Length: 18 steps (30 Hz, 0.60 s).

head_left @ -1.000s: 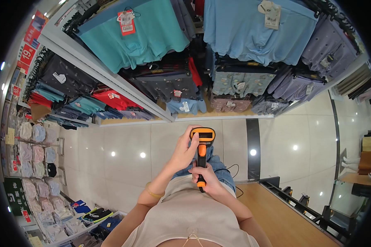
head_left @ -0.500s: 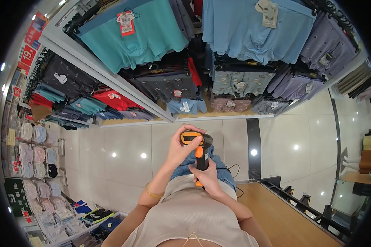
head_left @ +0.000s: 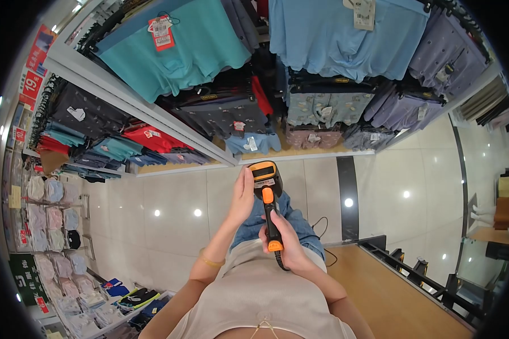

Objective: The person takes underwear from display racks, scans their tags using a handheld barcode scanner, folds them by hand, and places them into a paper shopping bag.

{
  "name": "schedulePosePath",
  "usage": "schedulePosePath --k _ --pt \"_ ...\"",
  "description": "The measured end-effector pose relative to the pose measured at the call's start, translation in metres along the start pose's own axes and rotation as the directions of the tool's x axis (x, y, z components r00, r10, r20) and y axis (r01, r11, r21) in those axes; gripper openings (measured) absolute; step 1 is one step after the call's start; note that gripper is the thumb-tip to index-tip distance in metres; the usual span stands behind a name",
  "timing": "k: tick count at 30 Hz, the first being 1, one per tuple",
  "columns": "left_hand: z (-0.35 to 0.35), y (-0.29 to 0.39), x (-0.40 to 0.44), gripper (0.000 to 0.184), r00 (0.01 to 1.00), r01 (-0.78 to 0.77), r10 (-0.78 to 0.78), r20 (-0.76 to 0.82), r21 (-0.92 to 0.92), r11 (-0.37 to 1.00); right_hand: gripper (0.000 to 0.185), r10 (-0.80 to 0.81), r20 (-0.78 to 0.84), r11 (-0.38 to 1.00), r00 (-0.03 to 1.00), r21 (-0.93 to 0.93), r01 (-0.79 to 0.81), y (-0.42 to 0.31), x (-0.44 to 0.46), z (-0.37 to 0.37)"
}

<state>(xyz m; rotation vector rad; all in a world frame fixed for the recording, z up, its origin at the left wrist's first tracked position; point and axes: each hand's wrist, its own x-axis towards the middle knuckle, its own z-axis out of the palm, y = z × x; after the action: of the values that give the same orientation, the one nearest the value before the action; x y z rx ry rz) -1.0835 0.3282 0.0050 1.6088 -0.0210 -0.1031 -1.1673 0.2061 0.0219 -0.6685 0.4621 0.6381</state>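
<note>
An orange and black handheld scanner [head_left: 268, 195] is held upright before my body, its window facing up toward me. My right hand [head_left: 290, 243] wraps round its black handle, with the thumb along the side. My left hand [head_left: 242, 194] lies against the left side of the scanner's head, fingers straight and close together, palm turned toward it. A black cable [head_left: 281, 261] hangs from the bottom of the handle.
Racks ahead hold teal shorts [head_left: 175, 53], light blue shorts [head_left: 345, 42] and other garments. Small packaged items [head_left: 54, 217] hang at the left. A wooden counter [head_left: 379, 282] with a black metal edge stands at the right.
The scanner has tilted so that its window and handle face me more. My left hand has gone from gripping the head, thumb over it, to lying flat at its side.
</note>
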Motion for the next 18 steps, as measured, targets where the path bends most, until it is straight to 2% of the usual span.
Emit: schedulePosePath --k 4,5,11,18 --pt "0.002 -0.006 -0.006 0.031 0.997 0.013 -0.011 0.079 -0.024 1.000 0.049 0.035 0.070 0.999 0.997 -0.009 -0.035 -0.005 -0.006 0.001" --pt "0.000 -0.003 -0.007 0.040 0.992 0.075 -0.066 0.105 -0.085 0.994 0.049 0.040 0.085 0.999 0.996 -0.008 -0.039 -0.005 -0.006 0.001" --pt "-0.001 0.000 -0.013 0.047 0.975 0.185 -0.149 0.163 -0.228 0.956 0.050 0.063 0.100 0.998 0.993 -0.008 -0.063 -0.006 -0.009 0.003" --pt "0.000 -0.001 -0.014 0.049 0.970 0.203 -0.172 0.171 -0.184 0.962 0.052 0.085 0.082 0.996 0.993 0.003 -0.086 -0.004 -0.009 0.004"
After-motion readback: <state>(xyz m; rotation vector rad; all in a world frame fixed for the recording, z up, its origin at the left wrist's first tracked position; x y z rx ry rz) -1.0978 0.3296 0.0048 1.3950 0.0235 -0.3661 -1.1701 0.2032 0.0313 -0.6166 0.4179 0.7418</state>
